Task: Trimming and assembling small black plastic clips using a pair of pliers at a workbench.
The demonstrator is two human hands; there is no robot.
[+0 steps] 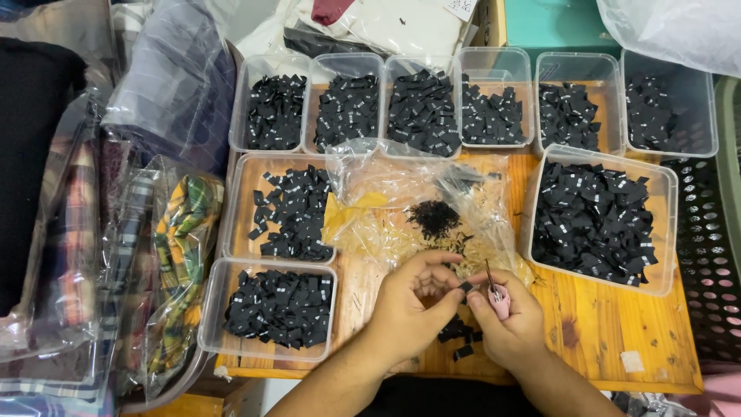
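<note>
My left hand (pixel 413 305) and my right hand (pixel 509 320) meet over the near middle of a wooden table (pixel 594 332). Between thumb and fingers my left hand pinches a small black fabric label (pixel 466 286). My right hand grips a small pink tool (pixel 499 297) with a thin dark tip pointing up, close to that label. A few loose black labels (pixel 457 333) lie on the wood just under my hands. Behind them sits a clear plastic bag (pixel 417 205) holding a clump of dark threads and pale scraps.
Several clear plastic tubs of black labels ring the table: a row at the back (pixel 423 108), two on the left (pixel 278 309), one large on the right (pixel 598 220). Bagged plaid fabric (pixel 174 255) lies left. A black perforated basket (pixel 706 247) stands right.
</note>
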